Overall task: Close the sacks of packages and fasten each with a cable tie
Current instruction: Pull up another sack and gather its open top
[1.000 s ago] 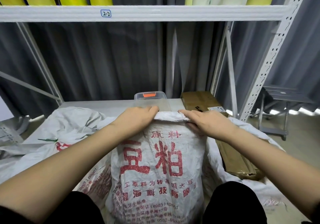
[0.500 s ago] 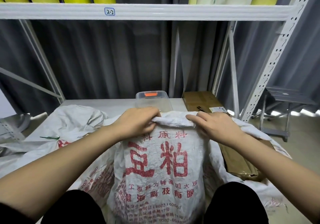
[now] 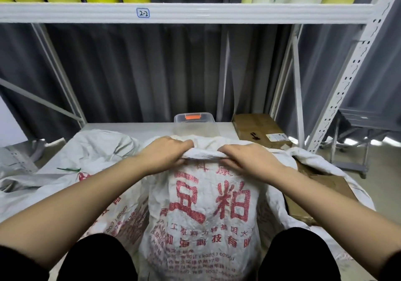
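A white woven sack [image 3: 208, 211] with red printed characters stands upright between my knees. My left hand [image 3: 165, 154] and my right hand [image 3: 247, 159] both grip its bunched top edge, close together, fingers curled over the rim. A second white sack [image 3: 95, 150] lies slumped at the left, with a thin green cable tie [image 3: 68, 169] on it. A third sack [image 3: 325, 165] at the right lies open around a brown package. The contents of the sack I hold are hidden.
A clear plastic box with an orange latch [image 3: 195, 122] and a cardboard box [image 3: 258, 126] sit on the white shelf deck [image 3: 130, 128] behind the sacks. Rolls line the upper shelf [image 3: 195, 13]. A perforated upright [image 3: 347, 70] stands right.
My hands have drawn closer together along the sack's top edge, gathering the fabric into a tighter bunch. The sack's mouth has risen slightly.
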